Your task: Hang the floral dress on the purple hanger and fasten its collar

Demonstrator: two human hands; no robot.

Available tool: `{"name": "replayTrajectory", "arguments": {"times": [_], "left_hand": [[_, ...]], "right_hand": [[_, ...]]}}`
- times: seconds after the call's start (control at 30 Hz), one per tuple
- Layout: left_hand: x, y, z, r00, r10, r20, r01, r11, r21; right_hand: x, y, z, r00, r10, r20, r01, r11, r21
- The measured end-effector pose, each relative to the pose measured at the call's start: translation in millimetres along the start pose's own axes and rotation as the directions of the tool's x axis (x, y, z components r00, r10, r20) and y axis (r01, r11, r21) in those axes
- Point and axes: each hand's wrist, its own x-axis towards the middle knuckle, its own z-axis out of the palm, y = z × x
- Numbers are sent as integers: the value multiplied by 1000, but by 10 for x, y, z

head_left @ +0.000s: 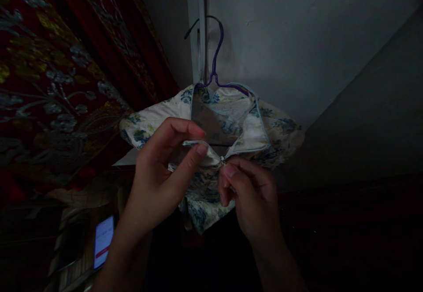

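Note:
A white garment with blue and yellow-green flowers (155,114) hangs on a purple hanger (215,58), its neck opening spread wide. Between thumb and fingers, my left hand (165,168) pinches the left edge of the opening beside the zipper. My right hand (251,190) is closed at the small metal zipper pull (223,160), thumb against fingertips. Above the pull the zipper sides part in a V. The garment below is partly hidden by my hands.
A dark red curtain with gold and silver flowers (39,62) is on the left. A lit phone (103,241) lies at lower left. Behind the garment stands a pale wall (280,40) with a narrow vertical strip (194,27) by the hanger. The scene is dim.

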Motion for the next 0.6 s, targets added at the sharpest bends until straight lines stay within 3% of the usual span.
{"name": "replayTrajectory", "arguments": {"times": [0.27, 0.33, 0.37, 0.47, 0.5, 0.6], "left_hand": [[55, 90, 101, 998, 52, -35, -52, 999, 3], [25, 36, 163, 983, 139, -118, -137, 990, 23], [-15, -25, 203, 956, 214, -201, -209, 977, 48], [-227, -328, 349, 788, 417, -453, -379, 908, 176], [-313, -446, 398, 771, 430, -470, -379, 903, 203], [-510, -722, 517, 877, 358, -320, -292, 927, 236]], "right_hand": [[-14, -27, 9, 1000, 6, 6, -6, 1000, -1], [-8, -33, 11, 1000, 12, 8, -12, 1000, 13], [-3, -34, 14, 1000, 14, 7, -14, 1000, 23], [15, -29, 28, 1000, 10, -17, -9, 999, 53], [17, -23, 32, 1000, 9, -22, -8, 998, 59], [7, 3, 34, 1000, 21, -5, -21, 999, 36]]}}
